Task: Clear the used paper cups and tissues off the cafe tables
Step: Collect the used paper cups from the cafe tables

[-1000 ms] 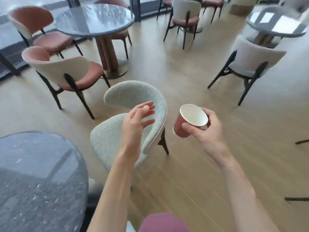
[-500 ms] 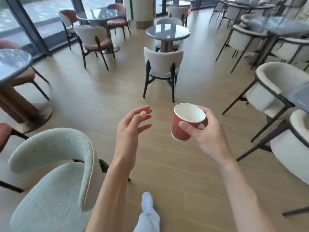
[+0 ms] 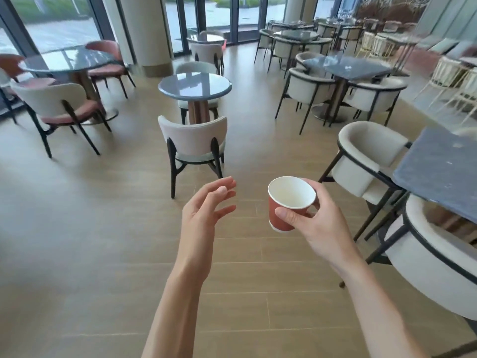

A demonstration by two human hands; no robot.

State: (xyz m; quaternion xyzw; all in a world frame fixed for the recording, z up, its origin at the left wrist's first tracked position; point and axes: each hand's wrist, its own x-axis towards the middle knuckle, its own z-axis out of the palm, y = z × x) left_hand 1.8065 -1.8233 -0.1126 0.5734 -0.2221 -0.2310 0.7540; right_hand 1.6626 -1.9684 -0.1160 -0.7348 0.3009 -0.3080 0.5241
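Observation:
My right hand (image 3: 321, 223) grips a red paper cup (image 3: 282, 215) with a white inside, held upright above the wooden floor. The cup looks empty. My left hand (image 3: 206, 208) hangs beside it to the left, fingers loosely spread and holding nothing. The two hands are apart, with a gap between them. No tissues show on the tables in view.
A small round grey table (image 3: 195, 86) with a white chair (image 3: 192, 146) stands straight ahead. A square dark table (image 3: 438, 171) with cream chairs (image 3: 361, 156) is close on the right. Another round table (image 3: 67, 62) with pink chairs is far left. Bare floor lies ahead.
The view has swung up and to the right, away from the grey-green chair and dark round table. Both hands keep their pose, the cup still in my right hand.

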